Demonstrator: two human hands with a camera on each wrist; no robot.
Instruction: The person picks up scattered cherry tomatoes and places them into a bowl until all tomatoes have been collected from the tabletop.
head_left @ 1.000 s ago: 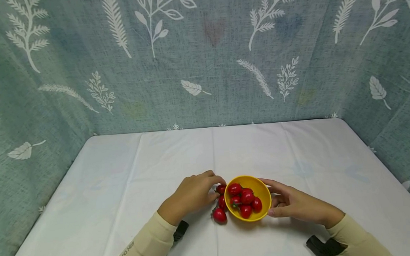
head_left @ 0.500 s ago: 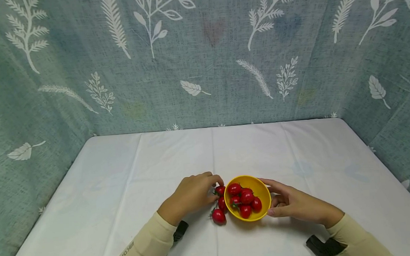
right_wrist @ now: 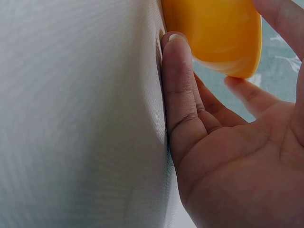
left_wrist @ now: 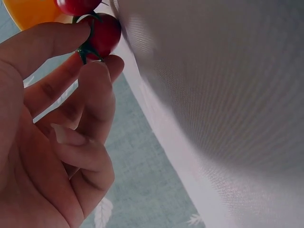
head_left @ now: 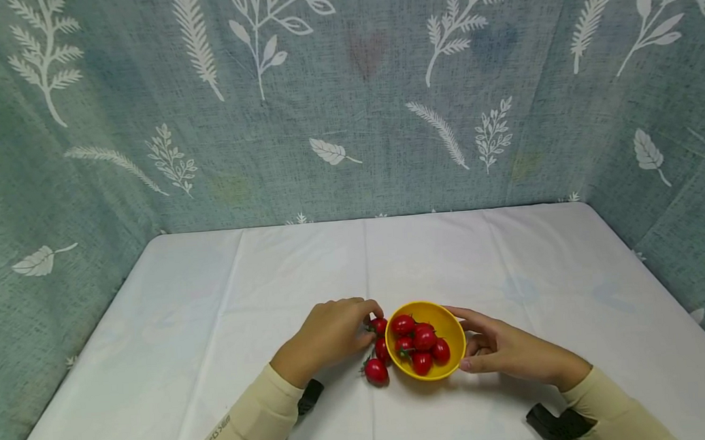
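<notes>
Just left of the round, smooth yellow bowl (head_left: pixel 452 325), the left hand (head_left: pixel 334 330) pinches a small, shiny red tomato (head_left: pixel 380 326) with a green top. Two more red tomatoes (head_left: pixel 376 372) lie left of the bowl on the white, cloth-covered counter (head_left: pixel 295 272). Right of the bowl, the right hand (head_left: pixel 512 350) curls around its side. The pinched tomato looks light, slippery and easy to squash; its fat middle seems best for a gentle hold.

Head view: from above, farthest back, facing forward and down over white table (head_left: pixel 306 264). Left wrist view: close, looking out along left hand (head_left: pixel 331 332), table at right. Right wrist view: likewise along right hand (head_left: pixel 515 353), table at left. Yellow bowl (right_wrist: pixel 218 33) in all three.
</notes>
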